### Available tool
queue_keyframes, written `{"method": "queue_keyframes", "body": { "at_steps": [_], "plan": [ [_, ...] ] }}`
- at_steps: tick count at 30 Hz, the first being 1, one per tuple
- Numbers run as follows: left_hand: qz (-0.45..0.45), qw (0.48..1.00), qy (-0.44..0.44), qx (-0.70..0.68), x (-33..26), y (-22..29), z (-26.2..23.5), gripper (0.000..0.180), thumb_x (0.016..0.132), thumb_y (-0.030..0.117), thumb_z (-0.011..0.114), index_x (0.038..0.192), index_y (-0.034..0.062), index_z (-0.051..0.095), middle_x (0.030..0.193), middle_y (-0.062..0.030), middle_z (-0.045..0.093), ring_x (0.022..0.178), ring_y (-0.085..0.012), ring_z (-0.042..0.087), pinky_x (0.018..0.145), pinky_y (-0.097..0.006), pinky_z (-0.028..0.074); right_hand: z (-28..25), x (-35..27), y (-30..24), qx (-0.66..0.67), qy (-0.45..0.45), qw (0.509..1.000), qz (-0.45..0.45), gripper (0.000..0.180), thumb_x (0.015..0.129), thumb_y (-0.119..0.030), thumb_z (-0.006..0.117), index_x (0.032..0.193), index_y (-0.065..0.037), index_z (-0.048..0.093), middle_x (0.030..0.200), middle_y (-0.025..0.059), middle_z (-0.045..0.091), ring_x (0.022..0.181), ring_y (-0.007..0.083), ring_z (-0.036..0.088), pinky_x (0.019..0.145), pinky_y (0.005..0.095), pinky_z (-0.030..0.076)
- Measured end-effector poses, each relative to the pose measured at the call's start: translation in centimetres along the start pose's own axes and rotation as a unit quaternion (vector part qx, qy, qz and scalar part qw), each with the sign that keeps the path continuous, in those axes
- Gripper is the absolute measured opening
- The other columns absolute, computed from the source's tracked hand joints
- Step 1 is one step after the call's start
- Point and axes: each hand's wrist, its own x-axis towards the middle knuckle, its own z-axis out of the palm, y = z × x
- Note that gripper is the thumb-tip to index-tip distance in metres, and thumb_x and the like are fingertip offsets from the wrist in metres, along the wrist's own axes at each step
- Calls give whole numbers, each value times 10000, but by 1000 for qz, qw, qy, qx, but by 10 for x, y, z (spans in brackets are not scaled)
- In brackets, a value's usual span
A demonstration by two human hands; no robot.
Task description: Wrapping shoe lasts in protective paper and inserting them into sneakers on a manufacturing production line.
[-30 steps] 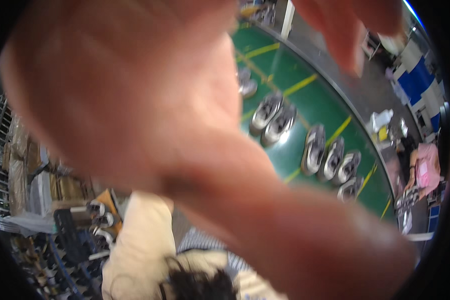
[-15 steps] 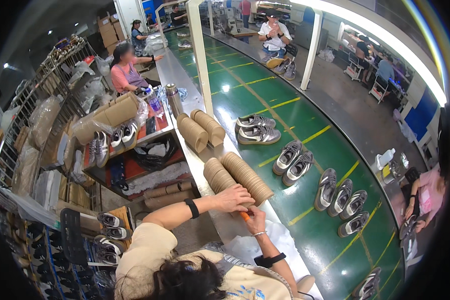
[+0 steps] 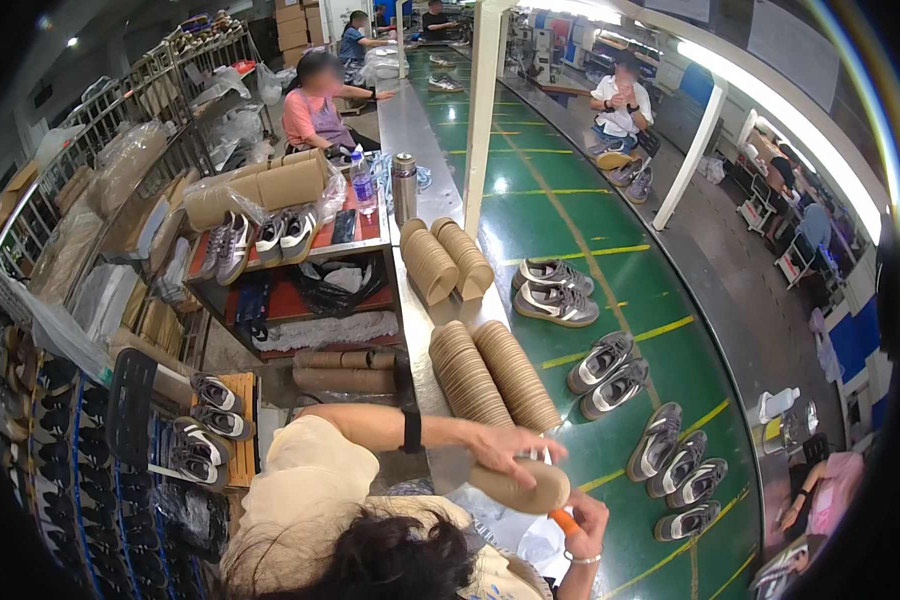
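Observation:
My left hand [image 3: 515, 450] grips a shoe [image 3: 515, 488] whose tan sole faces up; most of its upper is hidden. Close to the shoe's toe end, my right hand [image 3: 588, 525] is closed round an orange-handled tool [image 3: 565, 521], whose working end I cannot make out. Beyond my hands, two long nested stacks of curved brown cardboard inserts, a left stack [image 3: 467, 375] and a right stack [image 3: 518, 375], lie on the metal ledge. White paper or plastic [image 3: 542, 545] lies beneath the shoe.
Grey sneakers with white stripes [image 3: 553, 292] stand in several groups on the green conveyor belt [image 3: 610, 240]. Further cardboard inserts [image 3: 445, 262], a steel flask [image 3: 403, 187] and a white post [image 3: 482, 110] line the ledge. A shelf [image 3: 300, 255] with shoes stands left; co-workers sit around the belt.
My left hand has left the near end of the cardboard stack and now holds the shoe, sole up. My right hand has moved right with the orange-handled tool. The view has turned left.

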Motion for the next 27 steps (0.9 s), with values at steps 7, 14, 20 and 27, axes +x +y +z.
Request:
{"method": "queue_keyframes", "body": {
  "at_steps": [7,14,20,27],
  "plan": [
    [-210,951,-138,-180,8,8,53,410,810,309,688,1054,4,563,864,-90,629,811,-177,594,733,-315,463,-17,-93,41,-232,242,931,145,849,645,-307,808,1311,-27,363,1271,124,450,1124,278,468,918,416,383],
    [-66,978,-180,78,-34,-52,146,419,815,244,623,1149,47,465,774,-191,606,772,-409,590,684,-475,461,21,-176,135,-334,239,883,229,567,617,-163,817,1082,16,546,972,173,592,860,267,565,773,371,456],
    [-173,942,-282,63,-56,-38,146,379,867,151,492,1245,171,486,897,-221,593,847,-395,594,746,-483,462,21,-206,151,-363,293,849,247,366,737,-291,698,633,2,507,570,172,504,519,298,476,523,400,377],
    [-279,943,-169,65,-59,-59,113,405,811,244,627,1145,41,519,968,-234,622,913,-421,590,801,-458,474,-35,-186,156,-130,424,861,247,191,831,-141,641,846,39,579,635,28,554,586,90,448,527,252,369]
  ]
}}
